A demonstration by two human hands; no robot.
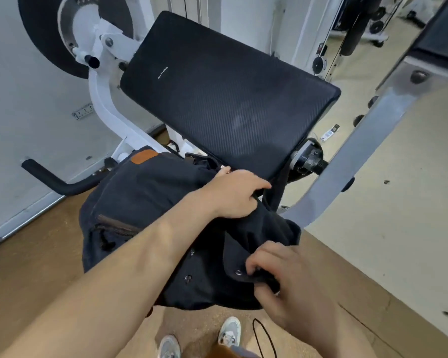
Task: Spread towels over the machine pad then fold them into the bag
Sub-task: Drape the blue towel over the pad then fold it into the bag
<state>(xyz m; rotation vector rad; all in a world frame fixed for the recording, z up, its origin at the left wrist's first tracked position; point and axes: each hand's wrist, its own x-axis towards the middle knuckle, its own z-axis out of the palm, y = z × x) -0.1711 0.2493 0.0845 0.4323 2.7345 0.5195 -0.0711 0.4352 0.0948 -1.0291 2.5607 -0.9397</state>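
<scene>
Both hands are on the bag (145,202), neither on a towel. No towel is showing anywhere, and the machine pad (230,99) is lying bare. I am judging the step in hand to be opening the bag to get at the towels.

My left hand (233,195) is curling its fingers round a fold of the bag's top cloth, right at the pad's near edge and close to its near right corner. My right hand (274,277) is pinching the edge of the flap (217,254) just beside a metal snap (238,273), with the fingers tucked under.

Doing it well: I am wanting the left hand to be anchoring the bag's mouth while the right is peeling the flap toward me. The pull should be close by the snap rather than on loose cloth, so the bag is not sliding away from the pad. What is carrying the bag from below is hidden.

Bag: dark cloth, soft and slumping, with a tan patch (143,157) at its far corner and a brown zip (117,226) on its left side. More snaps are showing along the flap. I am expecting the mouth to be sagging closed unless held open.
</scene>
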